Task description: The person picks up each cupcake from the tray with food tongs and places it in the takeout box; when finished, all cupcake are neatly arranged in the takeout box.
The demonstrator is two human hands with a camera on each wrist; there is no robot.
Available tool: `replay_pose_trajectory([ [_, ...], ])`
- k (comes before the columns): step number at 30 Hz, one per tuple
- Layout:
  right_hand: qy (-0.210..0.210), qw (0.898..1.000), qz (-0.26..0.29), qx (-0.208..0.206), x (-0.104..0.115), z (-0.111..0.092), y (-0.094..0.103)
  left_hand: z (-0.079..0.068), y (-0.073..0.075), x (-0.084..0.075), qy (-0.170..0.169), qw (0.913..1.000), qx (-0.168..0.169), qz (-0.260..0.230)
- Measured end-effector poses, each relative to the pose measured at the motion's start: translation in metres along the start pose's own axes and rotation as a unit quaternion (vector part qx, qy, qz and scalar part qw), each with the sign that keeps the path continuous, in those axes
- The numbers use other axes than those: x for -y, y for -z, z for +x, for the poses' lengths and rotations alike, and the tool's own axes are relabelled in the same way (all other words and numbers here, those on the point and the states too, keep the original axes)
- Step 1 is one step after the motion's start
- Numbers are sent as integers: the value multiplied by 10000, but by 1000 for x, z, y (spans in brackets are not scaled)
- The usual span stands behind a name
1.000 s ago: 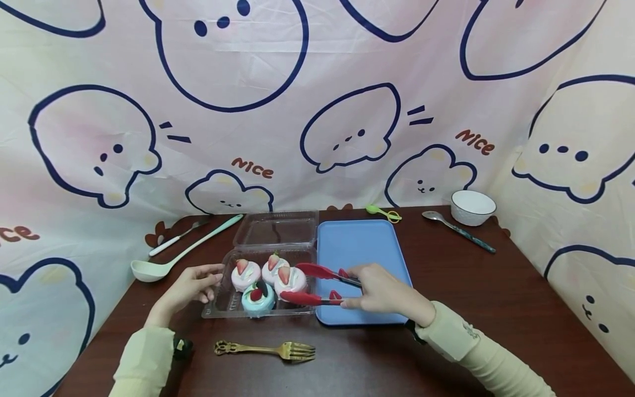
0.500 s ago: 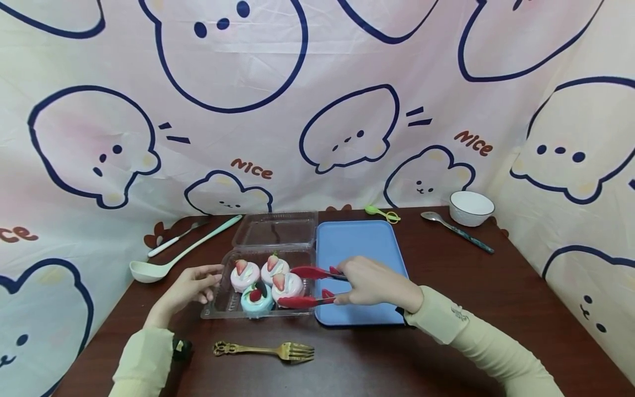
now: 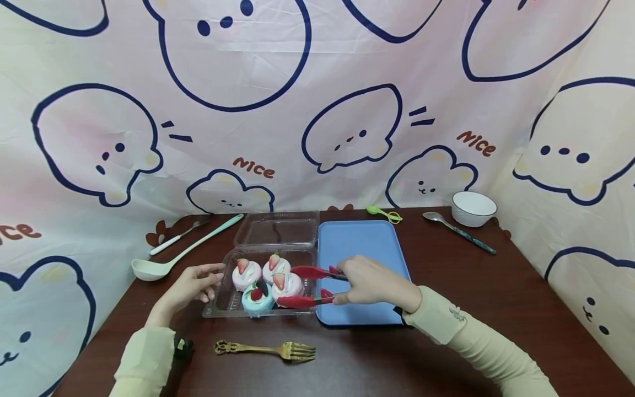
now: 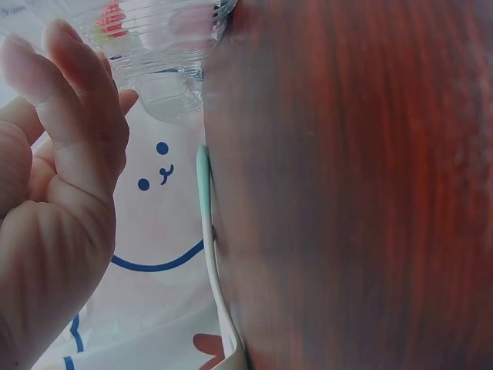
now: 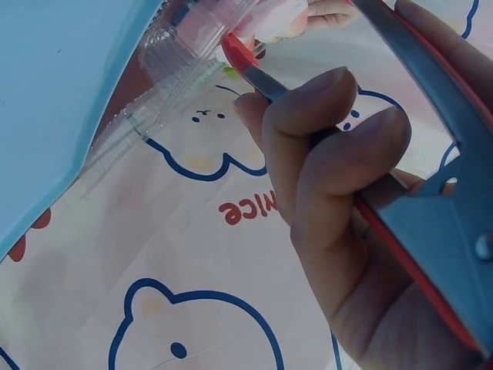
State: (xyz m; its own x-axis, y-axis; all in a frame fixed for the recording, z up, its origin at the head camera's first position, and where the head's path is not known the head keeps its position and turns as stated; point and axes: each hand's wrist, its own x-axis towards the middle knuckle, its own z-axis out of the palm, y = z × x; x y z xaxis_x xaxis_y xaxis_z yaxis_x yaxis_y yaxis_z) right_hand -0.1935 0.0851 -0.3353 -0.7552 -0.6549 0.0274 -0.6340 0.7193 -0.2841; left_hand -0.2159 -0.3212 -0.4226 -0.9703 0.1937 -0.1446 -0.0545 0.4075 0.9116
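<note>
Red-tipped tongs (image 3: 312, 300) are gripped in my right hand (image 3: 374, 284), over the blue tray. Their two red ends stand on either side of a pink cupcake with a strawberry slice (image 3: 286, 288). That cupcake sits in the clear plastic box (image 3: 225, 309) along with two more pink ones (image 3: 246, 274) and a blue one (image 3: 257, 298) topped with a red berry. My left hand (image 3: 190, 289) rests at the box's left wall, fingers loosely bent against it. In the right wrist view, curled fingers (image 5: 339, 154) wrap the tongs' metal arm.
The blue tray (image 3: 362, 242) stands right of the box, whose lid (image 3: 276, 229) lies open behind. A gold fork (image 3: 268, 349) lies in front. Ladle (image 3: 154, 269) and white-handled utensil (image 3: 171, 242) are left; green scoop (image 3: 382, 212), spoon (image 3: 458, 231) and white bowl (image 3: 473, 208) are at the back right.
My right hand has moved left with the tongs, whose red ends now reach farther around the near pink cupcake. That cupcake has shifted slightly left. The left hand stays in place.
</note>
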Motion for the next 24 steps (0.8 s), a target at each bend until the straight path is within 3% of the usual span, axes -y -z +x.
replay_pose_trajectory([
  [17, -148, 9998, 119, -104, -1, -3, -3, 2, 0, 1, -67, 9999, 44, -60],
  [24, -205, 9987, 419, -193, -5, -8, -4, 1, -1, -1, -10, 10000, 41, -20],
])
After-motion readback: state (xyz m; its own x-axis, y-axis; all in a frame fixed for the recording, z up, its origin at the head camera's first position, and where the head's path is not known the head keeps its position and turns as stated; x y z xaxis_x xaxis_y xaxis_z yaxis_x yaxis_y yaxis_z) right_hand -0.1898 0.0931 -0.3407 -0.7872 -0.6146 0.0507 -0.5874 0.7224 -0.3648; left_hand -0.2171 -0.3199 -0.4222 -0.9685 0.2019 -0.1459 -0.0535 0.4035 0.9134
